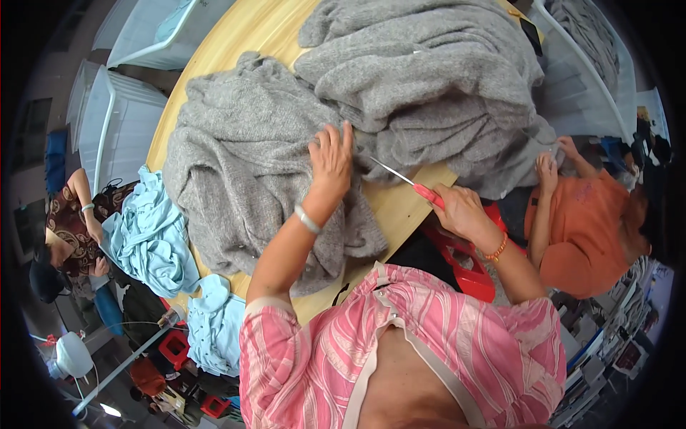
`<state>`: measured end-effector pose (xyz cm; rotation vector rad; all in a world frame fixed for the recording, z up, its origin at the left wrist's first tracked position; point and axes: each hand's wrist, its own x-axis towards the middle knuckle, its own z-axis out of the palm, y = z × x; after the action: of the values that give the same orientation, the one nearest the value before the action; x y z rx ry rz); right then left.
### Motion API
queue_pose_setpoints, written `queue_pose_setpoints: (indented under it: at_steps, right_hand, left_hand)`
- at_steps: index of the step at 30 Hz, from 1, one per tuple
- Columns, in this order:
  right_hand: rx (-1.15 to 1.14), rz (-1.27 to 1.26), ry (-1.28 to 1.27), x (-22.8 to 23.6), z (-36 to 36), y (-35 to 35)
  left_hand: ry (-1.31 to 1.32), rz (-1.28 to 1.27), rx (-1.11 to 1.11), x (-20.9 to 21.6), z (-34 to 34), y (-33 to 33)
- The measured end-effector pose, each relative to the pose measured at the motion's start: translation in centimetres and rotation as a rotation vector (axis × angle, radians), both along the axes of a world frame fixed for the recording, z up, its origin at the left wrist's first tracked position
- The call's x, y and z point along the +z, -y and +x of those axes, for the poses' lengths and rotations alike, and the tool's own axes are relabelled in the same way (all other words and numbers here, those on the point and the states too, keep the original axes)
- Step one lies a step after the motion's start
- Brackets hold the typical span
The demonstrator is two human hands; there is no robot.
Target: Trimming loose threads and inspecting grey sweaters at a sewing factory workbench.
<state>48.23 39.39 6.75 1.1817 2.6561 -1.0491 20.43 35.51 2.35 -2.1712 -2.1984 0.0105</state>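
Note:
My left hand (331,159) rests on a heap of grey knitted fabric (239,154), fingers stretched out and slightly apart. The heap lies in loose folds, and its lower part drapes toward me. In my right hand (464,211) is a red-handled tool (429,195) with a slim, pointed metal blade; its exact kind does not show clearly. The blade's tip points left and away from me, near the edge of a second, larger grey knit pile (421,68). A gap separates the tip from my left fingers.
Both piles lie on a pale wooden table (236,32). Light blue garments (146,232) hang at its left edge, handled by a person in a patterned top. A person in orange (582,236) touches the grey pile's right end. Translucent bins (121,121) flank the table; a red stool (471,268) stands below.

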Motion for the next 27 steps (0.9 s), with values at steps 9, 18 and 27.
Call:
queue_pose_setpoints:
  at_steps: [9, 18, 27]
  right_hand:
    - [-0.043, -0.030, 0.055, 1.1, 0.0, 0.4]
    - [0.239, 0.016, -0.048, 4.4, -8.2, 6.3]
    - [0.329, 0.094, -0.063, 7.0, -11.3, 12.1]
  left_hand:
    - [1.168, 0.443, 0.767, 7.4, -10.8, 5.1]
    - [1.759, 0.078, 1.230, 4.5, -1.5, 31.7]
    - [1.991, 0.607, 0.994, 6.2, -6.8, 30.6]
